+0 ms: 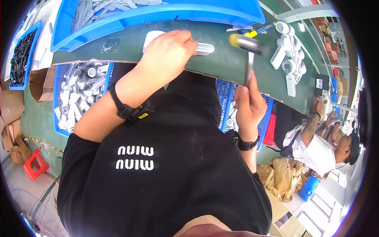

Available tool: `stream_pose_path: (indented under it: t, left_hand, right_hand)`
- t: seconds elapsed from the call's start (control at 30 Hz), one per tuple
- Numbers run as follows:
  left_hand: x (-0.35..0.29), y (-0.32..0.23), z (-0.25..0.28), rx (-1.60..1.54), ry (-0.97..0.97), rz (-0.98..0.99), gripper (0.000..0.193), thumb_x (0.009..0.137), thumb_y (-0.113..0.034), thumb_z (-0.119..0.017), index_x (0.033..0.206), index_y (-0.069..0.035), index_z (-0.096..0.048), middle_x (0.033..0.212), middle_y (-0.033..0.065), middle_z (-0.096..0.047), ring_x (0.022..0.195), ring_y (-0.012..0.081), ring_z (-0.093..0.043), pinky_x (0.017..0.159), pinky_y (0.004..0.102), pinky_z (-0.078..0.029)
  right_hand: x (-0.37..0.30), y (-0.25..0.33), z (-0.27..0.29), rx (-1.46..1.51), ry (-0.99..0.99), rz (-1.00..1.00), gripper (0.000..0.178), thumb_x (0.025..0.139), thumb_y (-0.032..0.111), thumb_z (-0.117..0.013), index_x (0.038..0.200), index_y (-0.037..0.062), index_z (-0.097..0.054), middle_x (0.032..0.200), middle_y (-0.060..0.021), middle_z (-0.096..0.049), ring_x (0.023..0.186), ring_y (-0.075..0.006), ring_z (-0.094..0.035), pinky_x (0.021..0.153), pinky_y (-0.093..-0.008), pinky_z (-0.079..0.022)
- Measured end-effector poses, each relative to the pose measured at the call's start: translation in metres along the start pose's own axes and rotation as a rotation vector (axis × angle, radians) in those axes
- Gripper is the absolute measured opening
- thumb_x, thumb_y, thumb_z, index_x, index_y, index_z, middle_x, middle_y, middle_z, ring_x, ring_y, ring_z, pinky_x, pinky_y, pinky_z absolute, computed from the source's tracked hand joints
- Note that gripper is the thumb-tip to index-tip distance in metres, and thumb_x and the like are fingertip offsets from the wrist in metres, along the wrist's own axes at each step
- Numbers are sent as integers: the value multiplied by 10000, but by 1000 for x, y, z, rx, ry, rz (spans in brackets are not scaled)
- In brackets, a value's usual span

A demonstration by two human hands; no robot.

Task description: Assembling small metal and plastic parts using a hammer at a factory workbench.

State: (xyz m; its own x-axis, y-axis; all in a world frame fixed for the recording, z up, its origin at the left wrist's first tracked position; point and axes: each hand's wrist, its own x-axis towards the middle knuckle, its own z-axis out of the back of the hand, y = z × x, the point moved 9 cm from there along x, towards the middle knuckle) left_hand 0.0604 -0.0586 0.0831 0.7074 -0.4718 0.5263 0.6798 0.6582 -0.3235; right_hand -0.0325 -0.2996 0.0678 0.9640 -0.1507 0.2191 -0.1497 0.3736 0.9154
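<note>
Black T-shirt cloth [169, 185] with white lettering is seen nearest, at 6 o'clock, and a dark band is worn on each wrist. At 12 o'clock, a white plastic handle piece [206, 49] is held down against the green workbench [221, 68] by the left hand [167, 51], whose fingers are curled over it; its middle is hidden. Between 2 and 3 o'clock, a hammer [252, 44] is gripped by its shaft in the right hand [251, 103]; its yellow-tipped head, blurred, is raised at 1 o'clock, apart from the piece. Beyond the left hand, grey strips [110, 7] are held in a blue bin [158, 16]. Round-ended white parts [290, 65] are clustered at 2 o'clock, and more are heaped in a blue crate [59, 123] between 9 and 10.
</note>
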Motion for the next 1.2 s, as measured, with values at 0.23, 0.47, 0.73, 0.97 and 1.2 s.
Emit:
stream_pose_path:
  t: [0.23, 0.47, 0.73, 0.97, 1.2]
  left_hand:
    - [1, -5, 3, 6, 61, 10, 255, 886, -80, -779, 1135, -33, -747, 963, 96, -684, 925, 322, -709, 796, 436, -589]
    - [4, -35, 9, -62, 143, -367, 291, 874, -87, -684, 1146, -74, -785, 1072, 29, -702, 1116, 222, -680, 1135, 491, -490]
    - [-9, 17, 18, -155, 168, -23, 352, 838, -34, -769, 1186, -86, -762, 1340, 154, -692, 1237, 382, -664, 1017, 456, -561]
    - [-12, 21, 9, -177, -42, -21, 228, 926, -74, -803, 1145, -22, -763, 1111, 111, -755, 988, 355, -733, 846, 426, -607]
    - [-17, 22, 8, -166, -124, -31, 257, 852, -1, -843, 1095, -6, -759, 1048, 99, -734, 917, 313, -737, 758, 397, -615]
  right_hand:
    - [16, 11, -15, -440, 172, 78, 484, 1002, -1, -732, 1482, 48, -691, 778, -76, -639, 670, -113, -532, 690, -261, -479]
    - [13, -5, 4, 68, 69, 57, 469, 1075, 35, -662, 1540, -6, -621, 896, -12, -723, 700, -55, -565, 664, -223, -483]
    - [13, -14, -24, 74, 263, 8, 488, 1021, 13, -737, 1504, 56, -679, 990, -57, -778, 700, -80, -625, 662, -237, -519]
    - [18, 19, -8, -163, 83, 157, 480, 1017, -6, -732, 1491, -22, -657, 1001, -88, -768, 848, -149, -682, 811, -288, -552]
    - [29, 30, -30, -523, 183, 452, 402, 1018, -44, -682, 1419, -43, -707, 965, -84, -726, 752, -148, -630, 767, -275, -534]
